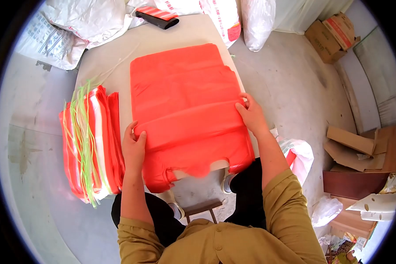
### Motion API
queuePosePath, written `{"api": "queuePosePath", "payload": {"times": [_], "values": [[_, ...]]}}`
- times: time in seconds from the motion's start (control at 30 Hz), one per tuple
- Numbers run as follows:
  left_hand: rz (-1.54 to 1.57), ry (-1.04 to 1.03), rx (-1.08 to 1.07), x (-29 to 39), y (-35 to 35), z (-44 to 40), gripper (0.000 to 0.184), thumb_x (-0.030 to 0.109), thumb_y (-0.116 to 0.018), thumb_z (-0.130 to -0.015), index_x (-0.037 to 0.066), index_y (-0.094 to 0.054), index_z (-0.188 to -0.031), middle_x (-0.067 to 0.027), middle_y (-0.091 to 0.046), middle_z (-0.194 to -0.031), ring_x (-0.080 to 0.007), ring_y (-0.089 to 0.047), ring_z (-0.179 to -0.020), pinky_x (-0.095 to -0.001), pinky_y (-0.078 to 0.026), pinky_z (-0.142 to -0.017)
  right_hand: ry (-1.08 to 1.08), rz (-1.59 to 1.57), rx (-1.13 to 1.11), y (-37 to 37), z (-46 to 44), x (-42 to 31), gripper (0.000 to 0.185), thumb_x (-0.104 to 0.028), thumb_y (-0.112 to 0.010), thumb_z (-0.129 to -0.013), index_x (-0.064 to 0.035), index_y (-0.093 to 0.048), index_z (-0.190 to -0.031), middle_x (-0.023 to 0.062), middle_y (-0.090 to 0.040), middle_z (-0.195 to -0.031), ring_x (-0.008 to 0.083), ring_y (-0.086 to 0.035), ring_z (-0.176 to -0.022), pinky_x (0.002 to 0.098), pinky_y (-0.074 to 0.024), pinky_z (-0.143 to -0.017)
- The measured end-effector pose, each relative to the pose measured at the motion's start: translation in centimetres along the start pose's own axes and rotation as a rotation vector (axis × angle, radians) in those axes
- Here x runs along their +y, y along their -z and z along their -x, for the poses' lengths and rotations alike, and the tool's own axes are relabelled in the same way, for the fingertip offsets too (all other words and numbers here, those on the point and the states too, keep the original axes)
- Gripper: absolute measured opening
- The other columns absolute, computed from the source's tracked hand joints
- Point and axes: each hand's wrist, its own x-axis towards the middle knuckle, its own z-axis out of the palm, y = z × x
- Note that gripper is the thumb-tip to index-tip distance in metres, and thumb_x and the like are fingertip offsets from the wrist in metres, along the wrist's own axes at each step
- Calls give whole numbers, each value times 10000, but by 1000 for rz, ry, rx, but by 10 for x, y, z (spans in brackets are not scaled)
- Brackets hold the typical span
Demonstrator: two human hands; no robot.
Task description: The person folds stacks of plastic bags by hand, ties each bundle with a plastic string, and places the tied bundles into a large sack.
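Note:
A stack of red plastic bags point(185, 92) lies spread on the table in front of me, with a raised fold running across it. The end with the cut-out handles points toward me and hangs over the near edge. My left hand point(133, 149) grips the left side of the bags at the fold, thumb and fingers closed on the edge. Opposite it, my right hand point(252, 115) pinches the right side a little farther up. How many layers each hand holds is hidden.
Left of the table is a folded bundle of red-and-white bags point(105, 141) with green plastic strings point(86, 149) over it. A black object with a striped top point(157, 18) lies at the table's point(105, 57) far end. White sacks point(88, 20) stand behind; cardboard boxes point(330, 37) are at right.

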Motion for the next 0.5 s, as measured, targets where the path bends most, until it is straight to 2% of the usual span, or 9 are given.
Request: {"api": "queuePosePath", "payload": {"times": [0.1, 0.17, 0.3, 0.4, 0.5], "values": [[40, -51, 20, -8, 2, 0, 446, 65, -637, -990, 27, -543, -1424, -116, -674, -1158, -155, -650, -1008, -280, -524, -878, -10, -145, 0, 2, 3, -11, 458, -173, -660, -985, -78, -565, -1423, 35, -658, -947, 117, -591, -857, 295, -521, -769], [40, -80, 44, -5, 0, 1, 456, 74, -634, -990, 38, -537, -1435, -106, -673, -1102, -151, -647, -961, -282, -526, -848, 31, -96, -23, 6, 3, -11, 466, -166, -659, -982, -89, -565, -1432, 41, -657, -974, 127, -596, -856, 310, -531, -764], [-235, -69, 64, 15, 7, 11, 479, 93, -633, -982, 68, -526, -1448, -92, -663, -1001, -155, -637, -869, -291, -521, -791, 91, -2, -68, 12, 7, -8, 464, -150, -661, -969, -89, -581, -1422, 72, -653, -1077, 142, -606, -853, 322, -548, -770], [-254, -53, 58, 17, 13, 17, 507, 92, -645, -964, 81, -516, -1454, -82, -656, -945, -156, -628, -822, -299, -517, -766, 68, 31, -108, 22, 17, -21, 496, -218, -687, -954, -66, -578, -1413, 178, -647, -1318, 320, -663, -1066, 407, -537, -948], [-211, -63, 20, 12, 19, 24, 537, 75, -661, -946, 81, -506, -1459, -68, -653, -908, -149, -622, -803, -306, -516, -754, 432, 379, 131, 17, 21, -20, 501, -240, -714, -933, -78, -596, -1392, 160, -629, -1362, 345, -631, -1177, 432, -512, -1007]]}}
